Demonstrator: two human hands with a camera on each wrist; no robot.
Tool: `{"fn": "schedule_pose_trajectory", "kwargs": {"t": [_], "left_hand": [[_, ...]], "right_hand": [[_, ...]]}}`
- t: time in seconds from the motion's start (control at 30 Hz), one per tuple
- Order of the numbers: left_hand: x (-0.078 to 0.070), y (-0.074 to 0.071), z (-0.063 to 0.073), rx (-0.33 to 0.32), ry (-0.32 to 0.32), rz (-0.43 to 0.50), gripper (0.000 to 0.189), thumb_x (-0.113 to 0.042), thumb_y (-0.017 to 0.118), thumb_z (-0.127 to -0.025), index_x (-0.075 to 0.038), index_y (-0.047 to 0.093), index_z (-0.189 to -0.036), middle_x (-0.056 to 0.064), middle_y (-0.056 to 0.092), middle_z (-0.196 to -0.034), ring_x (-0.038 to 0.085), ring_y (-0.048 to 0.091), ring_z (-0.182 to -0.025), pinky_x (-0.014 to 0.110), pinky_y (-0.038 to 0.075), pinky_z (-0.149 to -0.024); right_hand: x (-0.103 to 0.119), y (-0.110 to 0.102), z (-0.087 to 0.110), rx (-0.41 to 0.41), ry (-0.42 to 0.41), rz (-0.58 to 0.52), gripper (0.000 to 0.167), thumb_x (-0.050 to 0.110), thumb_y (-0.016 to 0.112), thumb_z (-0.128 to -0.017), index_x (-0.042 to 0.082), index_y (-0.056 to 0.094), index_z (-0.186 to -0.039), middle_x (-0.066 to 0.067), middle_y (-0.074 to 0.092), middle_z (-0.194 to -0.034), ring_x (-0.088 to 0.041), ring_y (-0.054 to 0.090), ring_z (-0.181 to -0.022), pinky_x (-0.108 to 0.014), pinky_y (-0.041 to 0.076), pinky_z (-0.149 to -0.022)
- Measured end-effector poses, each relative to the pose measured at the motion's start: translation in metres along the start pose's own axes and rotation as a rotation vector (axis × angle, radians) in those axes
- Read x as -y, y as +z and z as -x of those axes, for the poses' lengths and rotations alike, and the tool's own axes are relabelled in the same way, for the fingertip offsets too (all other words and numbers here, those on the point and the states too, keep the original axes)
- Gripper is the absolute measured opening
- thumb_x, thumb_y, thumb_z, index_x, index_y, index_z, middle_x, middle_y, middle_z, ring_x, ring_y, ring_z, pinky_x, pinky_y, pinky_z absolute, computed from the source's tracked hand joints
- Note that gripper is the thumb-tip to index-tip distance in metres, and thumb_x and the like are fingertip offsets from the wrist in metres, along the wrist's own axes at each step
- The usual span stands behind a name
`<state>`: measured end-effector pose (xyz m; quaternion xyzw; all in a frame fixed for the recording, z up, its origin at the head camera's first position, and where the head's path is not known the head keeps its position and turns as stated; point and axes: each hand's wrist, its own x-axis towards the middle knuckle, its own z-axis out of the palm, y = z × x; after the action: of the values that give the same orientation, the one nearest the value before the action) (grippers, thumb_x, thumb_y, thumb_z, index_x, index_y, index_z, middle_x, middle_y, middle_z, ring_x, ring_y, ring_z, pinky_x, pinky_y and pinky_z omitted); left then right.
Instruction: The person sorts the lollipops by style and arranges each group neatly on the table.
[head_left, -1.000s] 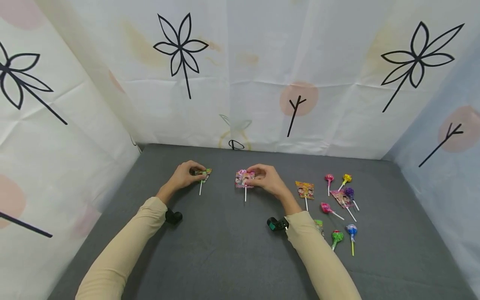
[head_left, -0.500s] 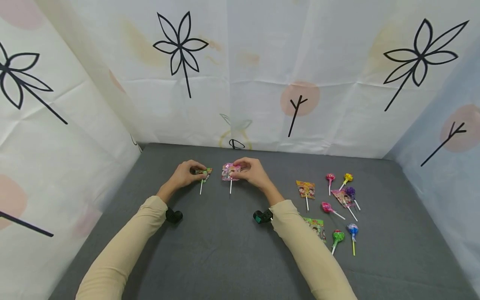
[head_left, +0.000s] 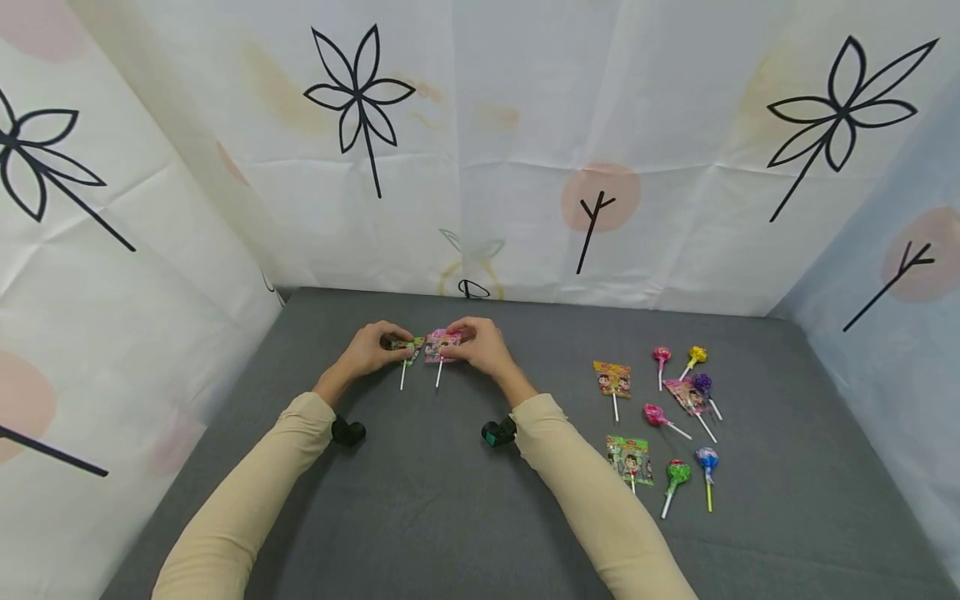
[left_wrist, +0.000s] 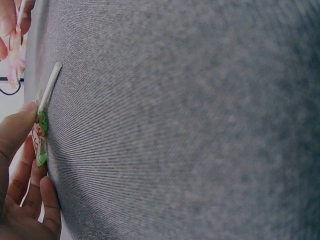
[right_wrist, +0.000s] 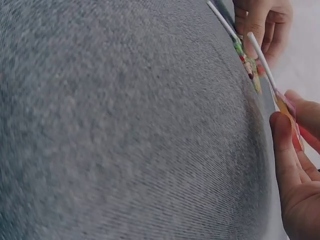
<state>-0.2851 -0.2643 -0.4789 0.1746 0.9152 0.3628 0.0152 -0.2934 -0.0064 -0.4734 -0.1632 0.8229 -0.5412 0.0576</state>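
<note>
In the head view my left hand pinches a lollipop in a flat green wrapper, its white stick toward me. The left wrist view shows thumb and fingers on that green-wrapped lollipop, which is down at the grey cloth. Close on its right, my right hand pinches a pink-wrapped lollipop by the wrapper, stick also toward me. From the right wrist the pink-wrapped lollipop appears held up off the cloth, between thumb and fingers. A narrow gap separates the two wrappers.
To the right on the grey table lie an orange-wrapped lollipop, a green-wrapped one, a pink-wrapped one and several round ones, among them green, blue and yellow. Patterned curtain hangs behind.
My right hand has carried the pink-wrapped lollipop leftward, close to the green-wrapped one. The left hand has stayed in place. The green-wrapped lollipop at the right is now uncovered by my sleeve.
</note>
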Motion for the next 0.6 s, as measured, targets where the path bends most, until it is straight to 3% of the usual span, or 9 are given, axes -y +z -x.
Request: {"fn": "schedule_pose_trajectory", "kwargs": {"t": [0.27,0.6], "left_hand": [[0.001,0.001,-0.001,0.003,-0.003,0.002,0.024,-0.011,0.078,-0.092,-0.002,0.075,-0.114,0.016,0.063,-0.114,0.034,0.061,-0.102,0.053,0.048,-0.087],[0.003,0.001,-0.001,0.004,0.006,-0.002,0.024,-0.01,0.077,-0.093,-0.002,0.075,-0.115,0.016,0.064,-0.115,0.034,0.061,-0.103,0.053,0.048,-0.088]], "right_hand": [[-0.003,0.007,-0.001,-0.003,0.032,0.049,0.034,0.015,0.087,-0.085,0.005,0.075,-0.115,-0.01,0.071,-0.103,-0.024,0.064,-0.095,-0.036,0.051,-0.075],[-0.001,0.014,-0.002,-0.022,0.054,0.124,0.042,0.018,0.086,-0.086,0.005,0.072,-0.124,-0.011,0.069,-0.109,-0.026,0.063,-0.099,-0.039,0.052,-0.08]]}}
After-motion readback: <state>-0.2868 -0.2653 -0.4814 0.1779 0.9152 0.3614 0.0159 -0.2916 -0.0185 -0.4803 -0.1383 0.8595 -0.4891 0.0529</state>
